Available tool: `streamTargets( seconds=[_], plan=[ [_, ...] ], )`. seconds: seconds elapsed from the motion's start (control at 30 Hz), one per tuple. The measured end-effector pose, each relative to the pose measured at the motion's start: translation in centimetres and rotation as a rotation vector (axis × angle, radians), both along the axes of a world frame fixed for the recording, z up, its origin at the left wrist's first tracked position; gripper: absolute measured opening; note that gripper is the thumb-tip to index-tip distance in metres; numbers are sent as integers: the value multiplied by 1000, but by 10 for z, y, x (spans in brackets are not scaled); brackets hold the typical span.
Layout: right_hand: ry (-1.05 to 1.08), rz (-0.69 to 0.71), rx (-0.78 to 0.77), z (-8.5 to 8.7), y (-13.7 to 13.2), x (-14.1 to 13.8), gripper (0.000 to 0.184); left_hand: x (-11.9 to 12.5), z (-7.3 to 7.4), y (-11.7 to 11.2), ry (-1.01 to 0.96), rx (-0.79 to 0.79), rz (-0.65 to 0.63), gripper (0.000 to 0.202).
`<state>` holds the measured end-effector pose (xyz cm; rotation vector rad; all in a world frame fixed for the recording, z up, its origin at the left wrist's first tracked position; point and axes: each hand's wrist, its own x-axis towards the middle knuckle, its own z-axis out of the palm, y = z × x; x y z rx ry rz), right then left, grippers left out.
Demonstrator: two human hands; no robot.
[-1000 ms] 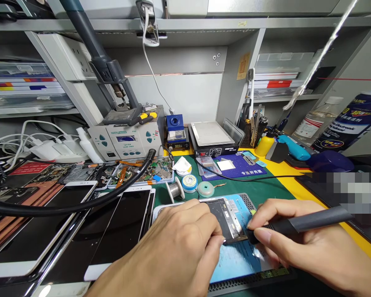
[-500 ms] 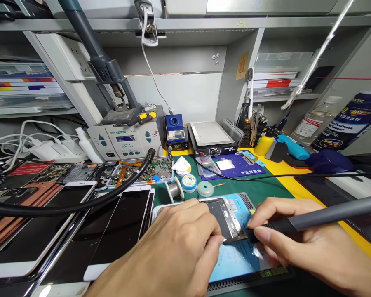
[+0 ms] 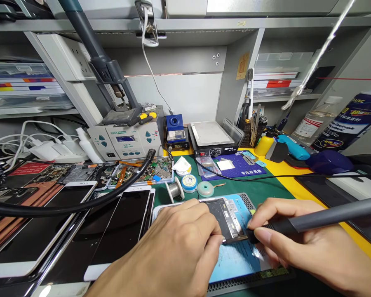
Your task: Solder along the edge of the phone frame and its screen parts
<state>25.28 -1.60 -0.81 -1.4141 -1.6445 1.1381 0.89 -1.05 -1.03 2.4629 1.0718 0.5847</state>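
My right hand (image 3: 303, 243) grips a soldering iron (image 3: 330, 214) by its black collar, the dark grey handle running off to the right. The iron's front end points left at the edge of a flat black piece (image 3: 221, 220), which looks like a phone battery with a strip of metal contacts. Over the left part of that piece lies my left hand (image 3: 173, 247), fingers curled and thumb against the index finger. A tiny bright tip shows at the thumb, but what the fingers pinch is hidden. Beneath lies a blue work mat (image 3: 231, 264) with a grey rim.
Behind stand a solder spool (image 3: 174, 189), a blue-white tin (image 3: 189, 182) and a mint-coloured wick reel (image 3: 205, 189). Several phones and screens (image 3: 120, 227) lie at left under a thick black hose (image 3: 80, 209). A hot-air station (image 3: 126, 142) and hot plate (image 3: 212, 136) are at the back.
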Motion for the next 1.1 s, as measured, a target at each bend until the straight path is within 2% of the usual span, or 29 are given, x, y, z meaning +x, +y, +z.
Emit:
streamTargets(
  seconds=[0.53,0.93,1.1],
  plan=[
    [-48,10,39,1,1,0,18,0,-3,-1,1,-8,19,21],
    [73,-1,-28,3,0,1,23,1,0,1,1,-32,5,20],
    [168,-55,-47,2,3,5,35,1,1,1,-2,-51,15,20]
  ],
)
